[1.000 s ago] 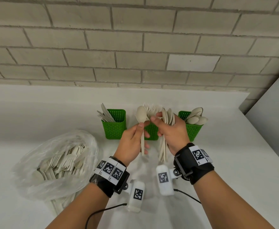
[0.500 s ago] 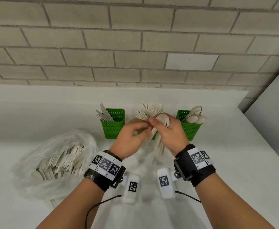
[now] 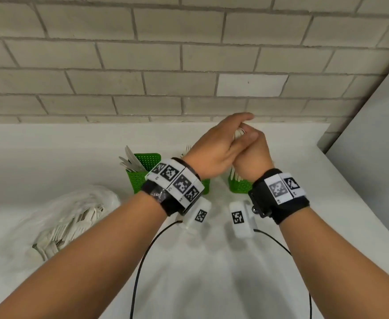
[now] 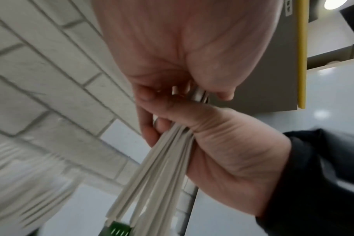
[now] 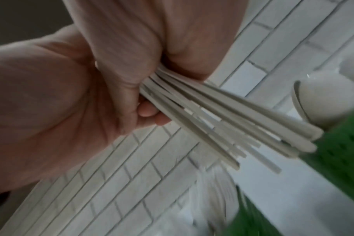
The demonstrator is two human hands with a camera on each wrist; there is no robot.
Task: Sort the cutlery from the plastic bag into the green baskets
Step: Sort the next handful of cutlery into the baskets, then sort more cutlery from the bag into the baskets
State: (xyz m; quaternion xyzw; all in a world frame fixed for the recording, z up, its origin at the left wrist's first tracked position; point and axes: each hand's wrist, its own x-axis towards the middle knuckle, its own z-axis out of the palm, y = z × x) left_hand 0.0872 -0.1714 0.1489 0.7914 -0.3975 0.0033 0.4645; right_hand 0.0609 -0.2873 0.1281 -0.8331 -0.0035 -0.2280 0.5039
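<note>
You are standing in what looks like a canteen or institutional service area: a painted brick wall [image 3: 143,65] is running behind a plain white counter [image 3: 212,272], and green baskets [image 3: 147,166] of disposable cutlery [image 3: 129,157] are sitting along it beside a plastic bag [image 3: 57,217].

Even, soft indoor light fills the head view; the white table [image 3: 212,272] shows faint shadows under the forearms. The plastic bag [image 3: 57,217] smears with motion blur. Brick lines bow toward the frame edges. Both wrist views are dimmer and blurred, and a ceiling lamp [image 4: 333,4] glares in the left one
</note>
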